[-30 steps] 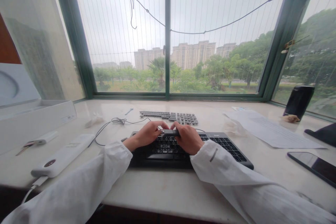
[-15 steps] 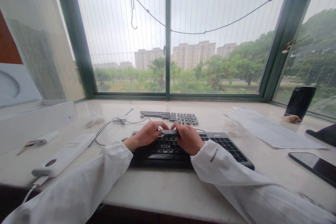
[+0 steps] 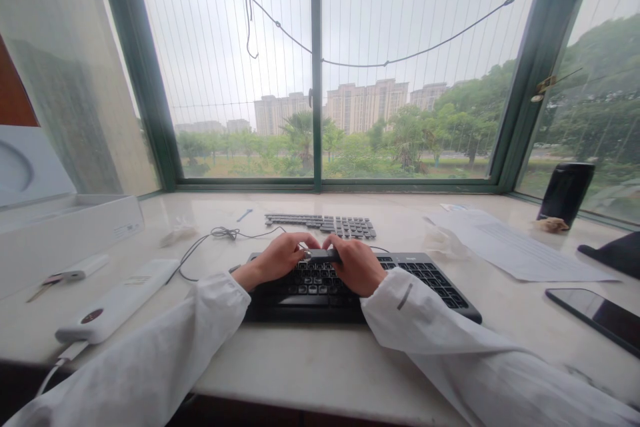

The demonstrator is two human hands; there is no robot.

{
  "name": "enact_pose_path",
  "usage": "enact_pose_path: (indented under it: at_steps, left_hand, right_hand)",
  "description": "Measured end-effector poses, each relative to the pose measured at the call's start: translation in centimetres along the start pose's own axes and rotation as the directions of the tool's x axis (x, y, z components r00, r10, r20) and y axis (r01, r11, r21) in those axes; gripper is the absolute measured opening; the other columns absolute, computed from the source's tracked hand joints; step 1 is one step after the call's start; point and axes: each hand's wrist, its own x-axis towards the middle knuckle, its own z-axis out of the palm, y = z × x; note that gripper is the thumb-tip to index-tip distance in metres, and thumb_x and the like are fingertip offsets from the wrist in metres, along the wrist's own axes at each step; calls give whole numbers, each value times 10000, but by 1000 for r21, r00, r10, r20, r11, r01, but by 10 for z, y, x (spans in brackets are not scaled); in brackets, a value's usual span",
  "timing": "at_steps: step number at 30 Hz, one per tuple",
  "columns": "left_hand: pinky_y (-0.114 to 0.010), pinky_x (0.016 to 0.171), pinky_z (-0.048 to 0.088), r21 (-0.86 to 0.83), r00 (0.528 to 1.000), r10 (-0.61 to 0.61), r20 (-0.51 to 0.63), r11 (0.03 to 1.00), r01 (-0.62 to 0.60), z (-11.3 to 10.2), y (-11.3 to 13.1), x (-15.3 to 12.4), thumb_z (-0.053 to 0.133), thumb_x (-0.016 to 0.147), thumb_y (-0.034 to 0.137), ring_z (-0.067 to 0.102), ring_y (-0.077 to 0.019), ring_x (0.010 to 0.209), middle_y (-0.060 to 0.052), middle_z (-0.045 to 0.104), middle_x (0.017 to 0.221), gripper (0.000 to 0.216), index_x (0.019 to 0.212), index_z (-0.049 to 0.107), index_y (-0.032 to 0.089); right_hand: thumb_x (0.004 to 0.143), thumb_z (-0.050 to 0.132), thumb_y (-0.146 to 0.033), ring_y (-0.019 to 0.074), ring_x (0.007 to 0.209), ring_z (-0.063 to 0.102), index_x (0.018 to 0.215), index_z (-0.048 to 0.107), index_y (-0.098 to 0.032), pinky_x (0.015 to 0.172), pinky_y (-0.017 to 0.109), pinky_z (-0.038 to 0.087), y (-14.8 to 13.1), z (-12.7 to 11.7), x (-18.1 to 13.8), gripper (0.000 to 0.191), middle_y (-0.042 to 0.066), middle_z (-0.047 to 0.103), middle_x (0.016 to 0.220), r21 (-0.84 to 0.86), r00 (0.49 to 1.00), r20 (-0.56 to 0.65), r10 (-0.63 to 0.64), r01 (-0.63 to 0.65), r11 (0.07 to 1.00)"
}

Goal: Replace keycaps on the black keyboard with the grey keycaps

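A black keyboard (image 3: 300, 310) lies on the pale worktop, its key positions showing without ordinary caps. Over its upper middle, a short dark bar-shaped object (image 3: 324, 255) with a silvery left end spans the space between my hands. My right hand (image 3: 359, 265) is closed on the bar's right part. Curled fingers bring my left hand (image 3: 281, 255) to the silvery end, thumb and fingers pinching there. The bar's exact kind cannot be made out. Just behind the hands, rows of loose dark keycaps (image 3: 350, 227) lie on the worktop.
To the left are a white power bank (image 3: 120, 299), a coiled black cable (image 3: 225, 233), keys (image 3: 45, 287) and an open white box (image 3: 100, 230). To the right lie paper sheets (image 3: 510, 247), a phone (image 3: 597, 317) and a dark can-like cylinder (image 3: 567, 195). A window stands behind.
The view has shifted slightly, so the surroundings sit a little farther left. Both hands keep nearly the same grip on the dark bar above the keyboard.
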Motion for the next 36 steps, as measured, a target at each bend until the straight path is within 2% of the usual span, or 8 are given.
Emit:
enact_pose_path:
  at_steps: [13, 36]
  left_hand:
    - [-207, 651, 399, 32, 1000, -9, -9, 999, 9, -3, 8, 0, 444, 728, 64, 527, -108, 656, 2, 670, 787, 351, 937, 702, 176]
    - [-220, 684, 422, 1, 1000, -9, 19, 1000, 9, -2, 7, -1, 419, 697, 47, 554, -118, 691, -5, 692, 846, 396, 948, 695, 180]
  right_hand:
    - [850, 491, -198, 198, 762, 638, 1074, 570, -239, 641, 272, 304, -2, 0, 1, 241, 31, 687, 804, -9, 1000, 7, 17, -16, 1000]
    - [854, 479, -217, 199, 736, 632, 1040, 577, -237, 634, 269, 306, 1, 2, 1, 211, 31, 685, 779, -4, 1000, -9, 11, -11, 1000]
